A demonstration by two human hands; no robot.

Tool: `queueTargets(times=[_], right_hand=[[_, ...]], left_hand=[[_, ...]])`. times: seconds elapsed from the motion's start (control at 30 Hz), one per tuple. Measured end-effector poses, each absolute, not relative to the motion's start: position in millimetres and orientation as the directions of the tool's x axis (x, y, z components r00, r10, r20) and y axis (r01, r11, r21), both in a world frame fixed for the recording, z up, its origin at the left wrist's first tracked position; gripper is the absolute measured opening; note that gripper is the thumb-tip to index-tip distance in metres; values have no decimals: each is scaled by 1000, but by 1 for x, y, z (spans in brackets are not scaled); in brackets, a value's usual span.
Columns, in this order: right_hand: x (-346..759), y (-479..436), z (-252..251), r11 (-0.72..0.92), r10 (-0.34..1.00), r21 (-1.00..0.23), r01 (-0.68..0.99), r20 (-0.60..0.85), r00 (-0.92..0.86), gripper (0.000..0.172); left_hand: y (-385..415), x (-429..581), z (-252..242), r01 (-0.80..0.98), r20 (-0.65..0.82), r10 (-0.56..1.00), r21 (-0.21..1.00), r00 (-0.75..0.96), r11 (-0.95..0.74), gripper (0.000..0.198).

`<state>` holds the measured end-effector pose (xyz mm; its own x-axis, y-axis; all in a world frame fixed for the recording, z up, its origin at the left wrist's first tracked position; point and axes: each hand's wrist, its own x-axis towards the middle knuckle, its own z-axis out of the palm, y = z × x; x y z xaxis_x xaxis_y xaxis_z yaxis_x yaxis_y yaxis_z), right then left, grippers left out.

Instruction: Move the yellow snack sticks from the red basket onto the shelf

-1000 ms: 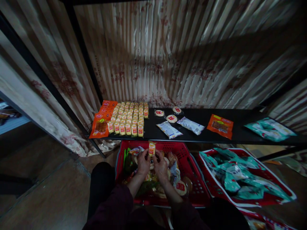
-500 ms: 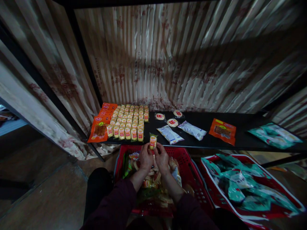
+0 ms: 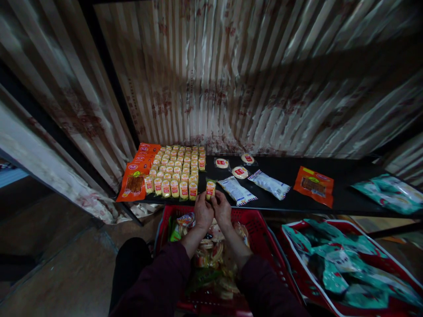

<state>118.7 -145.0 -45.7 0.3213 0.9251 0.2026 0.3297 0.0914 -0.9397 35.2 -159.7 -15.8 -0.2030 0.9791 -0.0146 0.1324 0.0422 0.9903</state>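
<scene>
A small yellow packet with a red label (image 3: 210, 189) stands upright at the front edge of the black shelf (image 3: 277, 164). My left hand (image 3: 204, 211) and my right hand (image 3: 222, 210) pinch its lower part from both sides. Just left of it, similar yellow packets (image 3: 174, 188) stand in close rows. Orange packets (image 3: 134, 181) overlap at the left end of those rows. To the right lie round white packets (image 3: 239, 172) and two white-and-blue packets (image 3: 237, 191).
Below my hands sits a red basket (image 3: 271, 248) holding mixed packaged snacks. Another red basket (image 3: 401, 274) with teal bags is at the lower right. An orange packet (image 3: 313, 185) and a teal bag (image 3: 391, 193) lie on the shelf's right part. A striped curtain (image 3: 211, 79) hangs behind.
The camera view has shifted slightly. Both hands have moved a little forward and up with the yellow packet, toward the shelf's front edge.
</scene>
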Motion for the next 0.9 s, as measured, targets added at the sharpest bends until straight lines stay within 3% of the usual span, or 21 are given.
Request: queueTargets(times=[0.27,0.57,0.9], right_hand=[[122,-126,-55,63,921,-911,407,210,327,39],[126,-102,-57,63,913,-888,456,236,333,36],[126,-74,-55,112,902,-898,425,271,336,37]], left_hand=[[-146,40,-18,177,11,980,984,-198,25,48],[-129,48,-20,385,50,976,922,-213,37,40],[-97,65,-34,337,58,960,941,-273,39,43]])
